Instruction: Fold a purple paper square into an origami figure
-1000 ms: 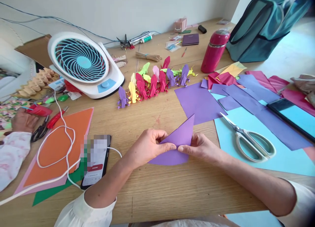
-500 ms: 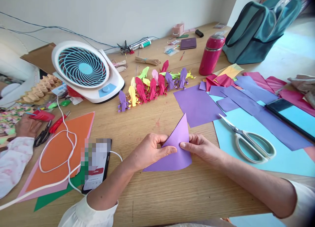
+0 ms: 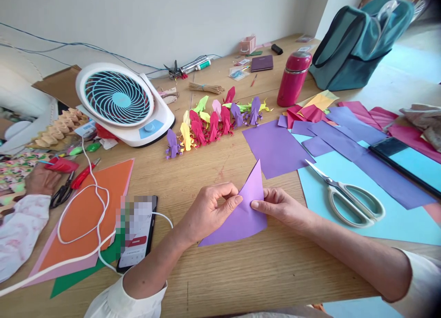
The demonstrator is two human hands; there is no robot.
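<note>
A sheet of purple paper (image 3: 237,224), partly bent over into a raised point, is held just above the wooden table. My left hand (image 3: 210,210) pinches its left edge between thumb and fingertips. On the right edge, my right hand (image 3: 279,207) grips with the thumb in front and the fingers behind, hidden in part. A flat purple sheet (image 3: 275,145) lies beyond my hands. To the right, scissors (image 3: 351,196) with pale handles rest on light blue paper (image 3: 320,221).
Several folded paper figures (image 3: 213,120) stand at the back, beside a white fan (image 3: 120,102). A pink flask (image 3: 294,79) and a teal bag (image 3: 361,47) are at back right. A phone (image 3: 138,235) with a cable lies left, near another person's hand (image 3: 41,180).
My left hand has slid slightly up along the paper's left edge. My right hand keeps its grip in nearly the same spot.
</note>
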